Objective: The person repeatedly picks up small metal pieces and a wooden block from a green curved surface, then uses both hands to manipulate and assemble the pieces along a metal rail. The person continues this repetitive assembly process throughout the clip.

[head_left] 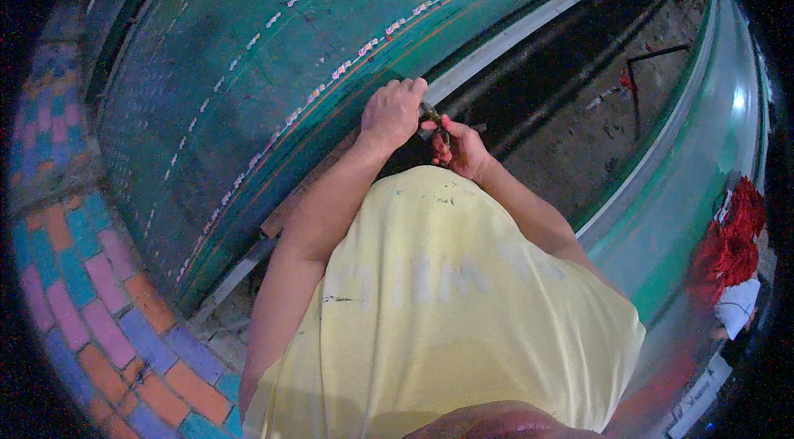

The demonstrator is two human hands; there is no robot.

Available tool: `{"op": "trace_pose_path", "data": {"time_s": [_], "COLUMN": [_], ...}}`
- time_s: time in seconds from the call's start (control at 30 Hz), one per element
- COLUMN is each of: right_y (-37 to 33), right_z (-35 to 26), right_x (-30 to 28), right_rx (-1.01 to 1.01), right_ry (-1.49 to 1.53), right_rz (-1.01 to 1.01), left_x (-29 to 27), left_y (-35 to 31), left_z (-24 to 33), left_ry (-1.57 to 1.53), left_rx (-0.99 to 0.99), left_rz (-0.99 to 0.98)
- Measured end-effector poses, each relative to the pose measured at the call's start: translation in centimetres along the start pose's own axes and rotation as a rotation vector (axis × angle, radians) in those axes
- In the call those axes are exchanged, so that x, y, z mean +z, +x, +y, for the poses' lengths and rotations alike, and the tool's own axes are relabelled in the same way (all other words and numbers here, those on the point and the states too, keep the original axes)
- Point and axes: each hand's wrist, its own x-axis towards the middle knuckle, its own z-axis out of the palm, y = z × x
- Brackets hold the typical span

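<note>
While hands hold a dark object | pale rail runs beside

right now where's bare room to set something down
Mostly bare: left green surface, between its two dashed rows; right green surface, left of the red bundle. Crowded: by the grey rail, where left hand meets right hand.

Left table and right table, gap between.

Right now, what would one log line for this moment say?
left hand: curled, grip unclear | right hand: holding small dark object | leftward: green surface | far right: red bundle
</note>
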Motion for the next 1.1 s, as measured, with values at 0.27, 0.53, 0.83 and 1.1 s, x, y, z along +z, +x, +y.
{"op": "trace_pose_path", "data": {"time_s": [0.27, 0.53, 0.83, 1.1], "right_y": [-0.9, -2.5, -1.2, 0.8], "right_z": [1.7, -3.2, -1.9, 0.2], "right_x": [-3.8, 2.1, 0.8, -1.0], "right_rx": [-0.741, -0.809, -1.017, -1.130], "right_ry": [-1.242, -1.862, -2.048, -1.601], "right_rz": [0.329, 0.404, 0.453, 0.439], "left_x": [0.2, 0.1, 0.5, -0.2], "left_y": [-0.3, -0.1, -0.6, -0.1], "left_z": [-0.2, -0.4, -0.8, -0.2], "left_ry": [-0.044, -0.145, -0.138, -0.124], "left_rx": [0.040, 0.008, 0.075, 0.072], "left_rz": [0.048, 0.086, 0.113, 0.117]}}
